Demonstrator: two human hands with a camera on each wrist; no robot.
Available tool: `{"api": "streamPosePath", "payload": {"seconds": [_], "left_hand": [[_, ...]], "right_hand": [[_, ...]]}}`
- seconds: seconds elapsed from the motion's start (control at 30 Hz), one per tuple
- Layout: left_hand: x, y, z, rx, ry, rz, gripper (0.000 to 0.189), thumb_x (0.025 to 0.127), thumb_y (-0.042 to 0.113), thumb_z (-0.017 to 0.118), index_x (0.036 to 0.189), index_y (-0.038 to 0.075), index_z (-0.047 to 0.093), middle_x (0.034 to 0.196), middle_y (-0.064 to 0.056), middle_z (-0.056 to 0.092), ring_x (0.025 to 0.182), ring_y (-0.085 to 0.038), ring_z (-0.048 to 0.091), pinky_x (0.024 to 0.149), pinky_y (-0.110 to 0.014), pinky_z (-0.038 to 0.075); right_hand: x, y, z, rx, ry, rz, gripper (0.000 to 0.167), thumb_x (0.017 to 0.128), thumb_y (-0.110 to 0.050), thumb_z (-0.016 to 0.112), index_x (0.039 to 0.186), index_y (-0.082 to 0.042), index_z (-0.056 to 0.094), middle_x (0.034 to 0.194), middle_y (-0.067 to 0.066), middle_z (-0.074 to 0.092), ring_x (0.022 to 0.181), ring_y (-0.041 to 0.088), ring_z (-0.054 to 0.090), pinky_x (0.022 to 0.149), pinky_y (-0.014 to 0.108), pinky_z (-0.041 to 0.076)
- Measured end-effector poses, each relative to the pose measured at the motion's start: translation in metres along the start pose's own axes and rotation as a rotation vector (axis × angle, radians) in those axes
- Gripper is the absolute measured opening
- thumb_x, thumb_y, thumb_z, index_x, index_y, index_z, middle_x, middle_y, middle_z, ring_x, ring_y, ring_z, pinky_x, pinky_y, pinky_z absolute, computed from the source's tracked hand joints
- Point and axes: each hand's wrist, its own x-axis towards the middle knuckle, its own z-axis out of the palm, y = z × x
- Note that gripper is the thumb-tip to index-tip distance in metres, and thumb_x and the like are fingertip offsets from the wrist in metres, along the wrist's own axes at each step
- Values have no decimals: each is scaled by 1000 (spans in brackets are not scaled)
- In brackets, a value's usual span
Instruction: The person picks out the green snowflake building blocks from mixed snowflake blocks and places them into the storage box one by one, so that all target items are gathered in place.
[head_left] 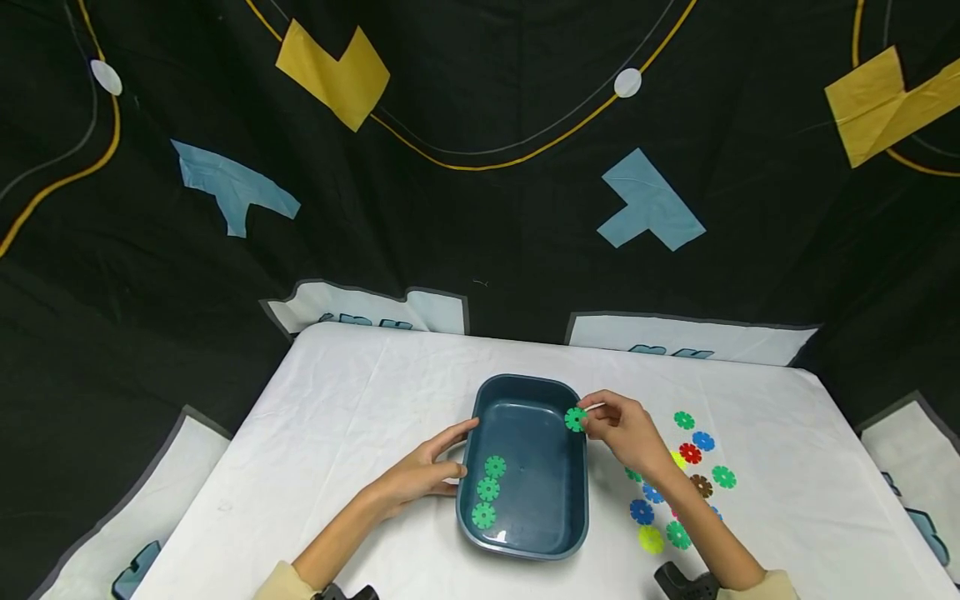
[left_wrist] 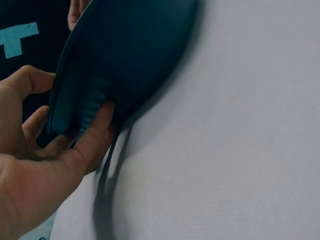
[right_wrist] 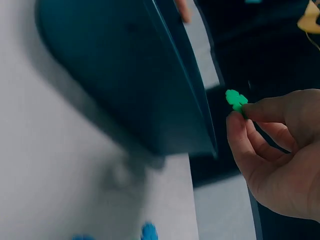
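A dark blue tray stands on the white table, with three green notched discs in a row along its inner left side. My left hand rests against the tray's left side with fingers spread. In the left wrist view, its fingertips touch the rim and outer wall of the tray. At the upper right rim, my right hand pinches a green notched disc between thumb and finger. The right wrist view shows this green disc held at the fingertips, raised beside the tray wall.
Right of the tray, loose notched discs lie scattered, including a red disc, a brown disc, a blue disc and a yellow disc. The right forearm covers some of them. A black cloth hangs behind the table.
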Motion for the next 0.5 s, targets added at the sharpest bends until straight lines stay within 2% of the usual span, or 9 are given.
{"api": "streamPosePath", "payload": {"seconds": [0.23, 0.5], "left_hand": [[0, 0, 0, -3, 4, -2, 72, 93, 8, 61, 158, 21, 33, 162, -17, 20, 130, -37, 47, 90, -46, 55], [-1, 1, 0, -18, -12, 3, 72, 93, 8, 61, 158, 20, 31, 162, -17, 19, 130, -37, 47, 91, -46, 54]], "right_hand": [[4, -8, 36, 38, -86, -57, 18, 92, 7, 64, 108, -1, 68, 84, 5, 67, 77, 30, 67, 74, 39, 60], [13, -8, 64, -19, -142, -107, 20, 91, 10, 61, 105, -1, 68, 80, 5, 68, 72, 21, 67, 68, 36, 59]]}}
